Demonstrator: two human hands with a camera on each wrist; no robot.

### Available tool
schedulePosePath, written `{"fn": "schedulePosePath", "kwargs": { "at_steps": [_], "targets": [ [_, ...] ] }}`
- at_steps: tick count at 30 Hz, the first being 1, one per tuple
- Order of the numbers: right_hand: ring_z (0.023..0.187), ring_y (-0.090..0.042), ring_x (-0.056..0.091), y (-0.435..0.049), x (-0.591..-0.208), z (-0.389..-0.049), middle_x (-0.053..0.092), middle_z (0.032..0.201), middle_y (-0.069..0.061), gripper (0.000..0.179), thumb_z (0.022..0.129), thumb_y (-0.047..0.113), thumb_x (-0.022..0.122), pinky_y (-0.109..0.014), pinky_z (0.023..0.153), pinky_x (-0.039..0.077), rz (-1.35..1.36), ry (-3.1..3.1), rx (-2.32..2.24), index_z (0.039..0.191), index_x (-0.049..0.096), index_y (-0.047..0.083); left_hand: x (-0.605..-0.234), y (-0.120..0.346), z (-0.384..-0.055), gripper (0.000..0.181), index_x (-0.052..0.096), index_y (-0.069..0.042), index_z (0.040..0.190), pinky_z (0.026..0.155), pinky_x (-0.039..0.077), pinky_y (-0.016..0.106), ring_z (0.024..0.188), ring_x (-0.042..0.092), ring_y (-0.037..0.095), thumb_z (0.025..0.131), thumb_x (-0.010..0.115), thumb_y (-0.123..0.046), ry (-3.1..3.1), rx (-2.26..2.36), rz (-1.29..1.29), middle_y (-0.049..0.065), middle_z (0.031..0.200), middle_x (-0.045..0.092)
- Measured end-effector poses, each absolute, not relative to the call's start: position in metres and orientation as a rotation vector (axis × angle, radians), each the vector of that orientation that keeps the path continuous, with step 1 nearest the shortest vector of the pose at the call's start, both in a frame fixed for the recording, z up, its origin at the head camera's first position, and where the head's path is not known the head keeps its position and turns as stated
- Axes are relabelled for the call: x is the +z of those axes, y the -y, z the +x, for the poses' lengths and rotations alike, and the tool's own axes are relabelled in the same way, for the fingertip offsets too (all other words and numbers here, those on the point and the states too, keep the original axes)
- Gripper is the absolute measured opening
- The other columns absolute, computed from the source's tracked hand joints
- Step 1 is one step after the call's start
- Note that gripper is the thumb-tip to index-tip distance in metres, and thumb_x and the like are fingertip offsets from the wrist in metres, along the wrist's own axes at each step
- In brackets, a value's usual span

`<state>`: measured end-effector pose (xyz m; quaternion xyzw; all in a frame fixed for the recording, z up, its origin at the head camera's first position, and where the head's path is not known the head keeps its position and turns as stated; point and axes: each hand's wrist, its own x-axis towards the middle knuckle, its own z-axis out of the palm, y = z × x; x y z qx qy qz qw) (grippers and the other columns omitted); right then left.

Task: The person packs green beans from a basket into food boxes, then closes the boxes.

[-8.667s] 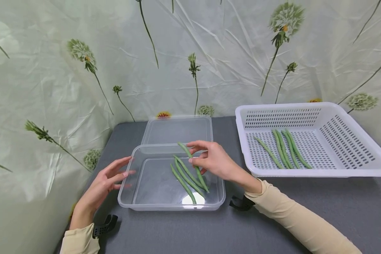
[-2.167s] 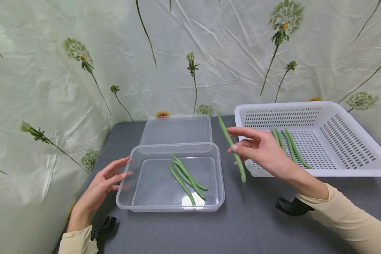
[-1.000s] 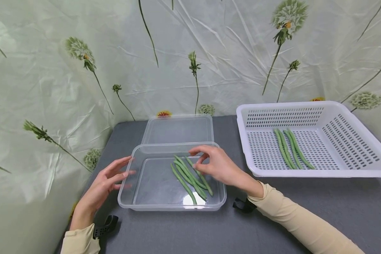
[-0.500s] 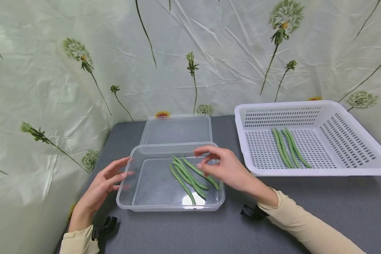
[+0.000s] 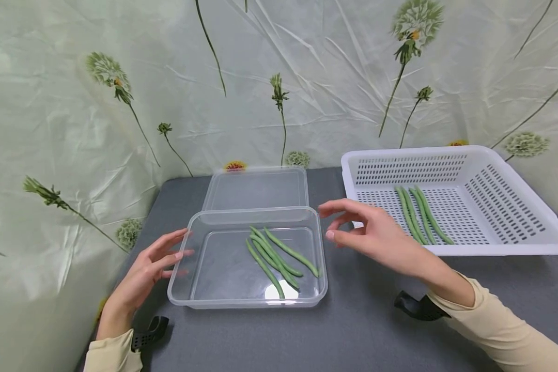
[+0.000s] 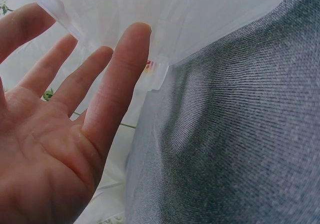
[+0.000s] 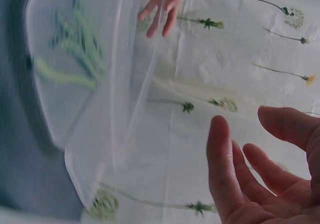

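Several green beans (image 5: 274, 254) lie slanted in the right half of a clear plastic container (image 5: 204, 303). My left hand (image 5: 144, 274) rests its extended fingers against the container's left wall; in the left wrist view the fingers (image 6: 117, 84) touch the cloudy plastic. My right hand (image 5: 376, 235) hovers between the container and a white perforated basket (image 5: 507, 250), thumb and fingers apart with nothing between them. More green beans (image 5: 423, 217) lie side by side on the basket floor, in part near the right hand. The right wrist view is blurred but shows the right hand (image 7: 260, 184) holding nothing.
A clear flat lid (image 5: 260, 188) lies behind the container, against the flower-printed sheet (image 5: 242, 103) that hangs at the back and left. Grey cloth (image 5: 260, 341) covers the table. A black band (image 5: 418, 307) sits on the right wrist.
My right hand set a bean in the container, let it go, and moved right toward the basket. That bean now lies beside the others. My left hand has stayed at the container's wall.
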<state>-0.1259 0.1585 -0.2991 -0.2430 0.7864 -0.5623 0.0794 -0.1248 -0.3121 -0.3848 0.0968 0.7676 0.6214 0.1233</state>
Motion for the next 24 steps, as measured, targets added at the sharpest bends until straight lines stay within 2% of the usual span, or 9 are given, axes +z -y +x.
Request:
{"fn": "schedulePosePath", "kwargs": {
  "at_steps": [5, 9, 13, 18, 24],
  "targets": [
    [0.102, -0.015, 0.064, -0.183, -0.284, -0.128, 0.061, 0.124, 0.004, 0.039, 0.093, 0.017, 0.071, -0.03, 0.076, 0.057, -0.702, -2.495, -1.531, 0.131, 0.06, 0.019, -0.385, 0.311, -0.124, 0.05, 0.037, -0.01, 0.151, 0.081, 0.057, 0.046, 0.119, 0.058, 0.015, 0.103, 0.05, -0.011, -2.237, 1.82, 0.278, 0.004, 0.152, 0.039],
    [0.098, -0.013, 0.065, -0.202, -0.277, -0.133, 0.064, 0.122, -0.001, 0.039, 0.093, 0.011, 0.07, -0.026, 0.073, 0.056, -0.777, -2.625, -1.427, 0.13, 0.061, 0.016, -0.385, 0.311, -0.125, 0.05, 0.037, -0.01, 0.151, 0.081, 0.057, 0.046, 0.12, 0.058, 0.016, 0.103, 0.05, -0.01, -2.234, 1.827, 0.291, 0.005, 0.152, 0.038],
    [0.095, -0.01, 0.065, -0.221, -0.271, -0.141, 0.064, 0.12, -0.004, 0.038, 0.092, 0.008, 0.07, -0.028, 0.069, 0.058, -0.807, -2.702, -1.324, 0.129, 0.062, 0.015, -0.384, 0.312, -0.125, 0.05, 0.037, -0.01, 0.151, 0.081, 0.057, 0.046, 0.12, 0.058, 0.016, 0.104, 0.05, -0.01, -2.238, 1.824, 0.291, 0.005, 0.152, 0.039],
    [0.099, -0.007, 0.063, -0.246, -0.261, -0.155, 0.062, 0.124, -0.002, 0.036, 0.094, 0.018, 0.069, -0.028, 0.07, 0.057, -0.699, -2.75, -1.115, 0.129, 0.061, 0.015, -0.384, 0.311, -0.124, 0.05, 0.037, -0.01, 0.151, 0.081, 0.057, 0.046, 0.119, 0.058, 0.015, 0.104, 0.05, -0.011, -2.24, 1.817, 0.28, 0.003, 0.152, 0.039],
    [0.094, -0.01, 0.065, -0.278, -0.258, -0.183, 0.06, 0.126, -0.009, 0.038, 0.097, 0.017, 0.066, -0.028, 0.072, 0.056, -0.656, -2.693, -0.984, 0.132, 0.057, 0.006, -0.385, 0.311, -0.124, 0.05, 0.037, -0.01, 0.151, 0.08, 0.057, 0.046, 0.12, 0.058, 0.016, 0.103, 0.05, -0.01, -2.246, 1.821, 0.284, 0.004, 0.152, 0.038]
  ]
}}
